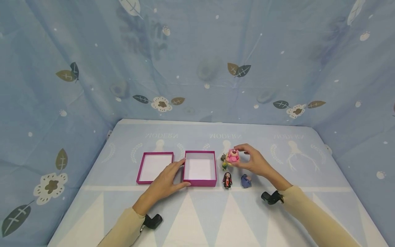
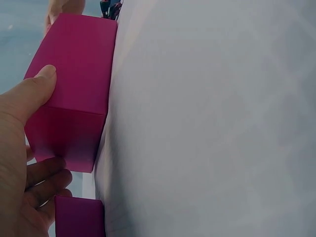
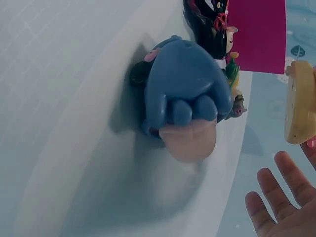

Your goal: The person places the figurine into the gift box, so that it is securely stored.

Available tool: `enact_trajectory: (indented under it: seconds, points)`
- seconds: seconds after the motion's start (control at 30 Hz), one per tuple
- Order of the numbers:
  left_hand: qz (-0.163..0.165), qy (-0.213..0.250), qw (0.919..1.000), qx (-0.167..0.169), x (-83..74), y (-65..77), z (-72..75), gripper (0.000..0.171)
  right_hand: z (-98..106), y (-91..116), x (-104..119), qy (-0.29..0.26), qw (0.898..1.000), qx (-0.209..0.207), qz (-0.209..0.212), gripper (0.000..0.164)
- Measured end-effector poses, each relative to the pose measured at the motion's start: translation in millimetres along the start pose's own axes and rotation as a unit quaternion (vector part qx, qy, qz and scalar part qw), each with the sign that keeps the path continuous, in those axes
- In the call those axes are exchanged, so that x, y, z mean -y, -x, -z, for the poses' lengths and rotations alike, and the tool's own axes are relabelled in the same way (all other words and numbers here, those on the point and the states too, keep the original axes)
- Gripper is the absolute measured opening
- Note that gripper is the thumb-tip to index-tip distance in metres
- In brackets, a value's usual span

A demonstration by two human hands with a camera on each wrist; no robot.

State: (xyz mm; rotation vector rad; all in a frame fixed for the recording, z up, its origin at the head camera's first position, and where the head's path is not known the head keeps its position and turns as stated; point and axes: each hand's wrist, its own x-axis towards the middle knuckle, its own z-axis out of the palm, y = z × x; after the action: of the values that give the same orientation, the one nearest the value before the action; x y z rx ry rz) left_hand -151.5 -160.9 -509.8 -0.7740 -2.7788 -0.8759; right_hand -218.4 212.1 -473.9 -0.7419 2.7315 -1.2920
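My left hand (image 1: pixel 164 181) grips the left side of an open magenta box (image 1: pixel 200 183) with a white inside; its thumb lies on the front wall, shown in the left wrist view. Between thumb and fingertips, my right hand (image 1: pixel 255 162) pinches a pink bear figurine (image 1: pixel 233 156), raised just right of the box. The yellow base (image 3: pixel 300 101) of the bear shows in the right wrist view, three fingers spread below it. Under and beside the bear are a small green-and-yellow figurine (image 1: pixel 224 166) and a greyish figurine (image 1: pixel 223 157), partly hidden.
Left of the box lies its shallow magenta lid (image 1: pixel 155 165), white inside facing up. A dark-haired doll figurine in red and black (image 1: pixel 227 180) and a blue donkey figurine (image 1: pixel 246 181) are on the patterned tabletop (image 1: pixel 197 219), nearer me. Blue printed cloth (image 1: pixel 197 41) walls the table.
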Motion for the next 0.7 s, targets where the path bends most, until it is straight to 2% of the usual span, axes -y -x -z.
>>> enact_trajectory:
  seconds: [0.7]
  points:
    - [0.002, -0.009, 1.0000, 0.000, 0.1, -0.5, -0.8, 0.093, -26.9, -19.5, 27.2, -0.039, 0.998, 0.033, 0.031, 0.058]
